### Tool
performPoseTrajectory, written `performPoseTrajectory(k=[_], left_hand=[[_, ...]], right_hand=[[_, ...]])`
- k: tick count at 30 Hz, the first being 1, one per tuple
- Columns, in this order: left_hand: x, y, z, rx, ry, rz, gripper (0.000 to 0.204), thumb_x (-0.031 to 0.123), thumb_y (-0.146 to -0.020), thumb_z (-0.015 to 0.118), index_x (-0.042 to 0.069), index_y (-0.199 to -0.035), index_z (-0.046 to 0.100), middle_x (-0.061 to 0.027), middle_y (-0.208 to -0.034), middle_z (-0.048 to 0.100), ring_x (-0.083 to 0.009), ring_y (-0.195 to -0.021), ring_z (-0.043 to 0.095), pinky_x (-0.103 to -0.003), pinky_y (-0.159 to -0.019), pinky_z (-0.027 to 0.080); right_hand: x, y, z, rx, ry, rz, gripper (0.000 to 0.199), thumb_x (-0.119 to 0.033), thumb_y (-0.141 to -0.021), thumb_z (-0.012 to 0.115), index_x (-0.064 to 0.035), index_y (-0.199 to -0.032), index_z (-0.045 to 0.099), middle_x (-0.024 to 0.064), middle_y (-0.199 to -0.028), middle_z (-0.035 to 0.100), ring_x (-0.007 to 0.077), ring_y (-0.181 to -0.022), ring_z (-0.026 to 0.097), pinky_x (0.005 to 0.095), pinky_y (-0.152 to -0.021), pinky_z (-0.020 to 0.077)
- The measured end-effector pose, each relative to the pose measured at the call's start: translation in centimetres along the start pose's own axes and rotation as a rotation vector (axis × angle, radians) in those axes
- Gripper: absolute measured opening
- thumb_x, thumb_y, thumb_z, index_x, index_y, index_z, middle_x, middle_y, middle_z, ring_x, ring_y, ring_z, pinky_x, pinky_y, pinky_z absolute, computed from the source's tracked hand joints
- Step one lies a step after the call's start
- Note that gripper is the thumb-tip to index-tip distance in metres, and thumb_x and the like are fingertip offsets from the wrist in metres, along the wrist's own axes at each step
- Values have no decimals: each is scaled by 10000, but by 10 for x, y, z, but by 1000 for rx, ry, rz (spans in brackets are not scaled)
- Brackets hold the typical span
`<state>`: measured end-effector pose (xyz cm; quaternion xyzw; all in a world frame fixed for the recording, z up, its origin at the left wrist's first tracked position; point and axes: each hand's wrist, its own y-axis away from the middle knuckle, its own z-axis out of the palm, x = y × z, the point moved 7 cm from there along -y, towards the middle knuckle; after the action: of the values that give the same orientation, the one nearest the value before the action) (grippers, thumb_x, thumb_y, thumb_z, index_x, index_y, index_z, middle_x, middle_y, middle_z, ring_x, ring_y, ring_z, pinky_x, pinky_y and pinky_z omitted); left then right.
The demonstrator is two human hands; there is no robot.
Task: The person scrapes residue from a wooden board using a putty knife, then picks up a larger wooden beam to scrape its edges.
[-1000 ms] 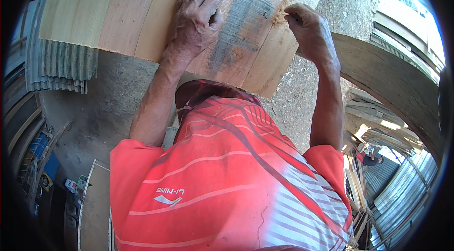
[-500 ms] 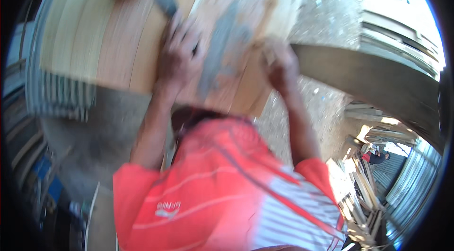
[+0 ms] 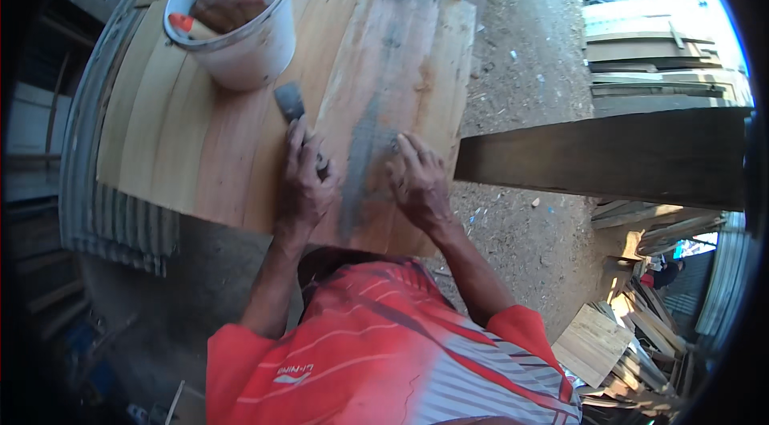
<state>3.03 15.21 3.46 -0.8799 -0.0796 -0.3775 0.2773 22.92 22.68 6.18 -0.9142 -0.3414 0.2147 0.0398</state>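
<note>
Left hand [image 3: 304, 181] fingers grip the putty knife [image 3: 290, 102]; right hand [image 3: 420, 181] open, flat on the panel [image 3: 240, 128]; best keep blade low

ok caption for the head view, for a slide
Left hand holds a putty knife on a wooden panel; right hand rests flat beside it.

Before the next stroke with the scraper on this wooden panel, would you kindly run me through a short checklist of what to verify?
1. Left hand grips the scraper: ok, fingers wrap the handle, blade on the wood.
2. Right hand steadies the wooden panel: ok, it lies flat on the surface.
3. Right hand apart from the blade: ok, it sits to the side.
4. White bucket out of the blade's way: not ok, it stands just ahead of the blade.
5. Panel firmly supported underneath: cannot tell.
</note>
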Motion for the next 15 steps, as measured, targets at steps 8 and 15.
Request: performPoseTrajectory(k=[8,15], left_hand=[[-3,39,-13,-42,117,-95,703,29,-841,852,15,-1452,505,-226,-1445,556,-423,-1320,594,-465,-1083,537],[-13,34,-5,-215,589,-186,989,-38,-888,799,31,-1662,188,-220,-1557,488,-338,-1438,533,-456,-1187,474]], right_hand=[[-70,-59,60,-269,-339,193,391,-262,-1013,696,-57,-1341,641,238,-1131,672,440,-1017,689,507,-884,558],[-62,-61,71,-306,-442,196,541,-176,-946,680,-65,-1457,543,264,-1167,599,487,-1089,634,528,-943,533]])
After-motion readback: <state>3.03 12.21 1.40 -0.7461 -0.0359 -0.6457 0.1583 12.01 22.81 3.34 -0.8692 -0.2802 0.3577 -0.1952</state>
